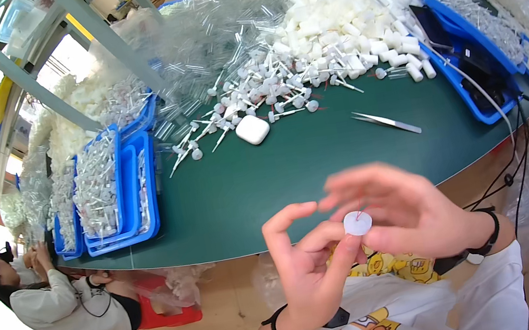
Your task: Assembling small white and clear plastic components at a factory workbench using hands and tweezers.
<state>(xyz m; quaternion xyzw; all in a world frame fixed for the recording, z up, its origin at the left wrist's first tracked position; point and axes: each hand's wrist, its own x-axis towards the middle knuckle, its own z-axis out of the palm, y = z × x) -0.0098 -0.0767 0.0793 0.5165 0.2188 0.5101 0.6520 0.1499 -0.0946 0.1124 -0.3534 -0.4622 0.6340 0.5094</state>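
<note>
In front of my chest, my left hand (311, 255) pinches a small white round cap (357, 222) between thumb and fingers. Thin red strands show on the cap's face. Close on its right is my right hand (412, 213), its fingers stretched out over the cap and blurred by motion. The right thumb lies near the cap's lower edge; whether it touches cannot be told. On the green table (247, 189) beyond lie metal tweezers (389, 123), a white rounded case (252, 129) and a heap of white stemmed pieces with round caps (265, 88).
Blue trays of small parts (116, 190) stand at the left. Behind the heap are clear tubes (221, 32) and white cylinders (337, 13). At the right, a blue tray (478, 105) holds dark devices, with cables (521, 150) hanging over the table edge. Another person (67, 303) sits at left.
</note>
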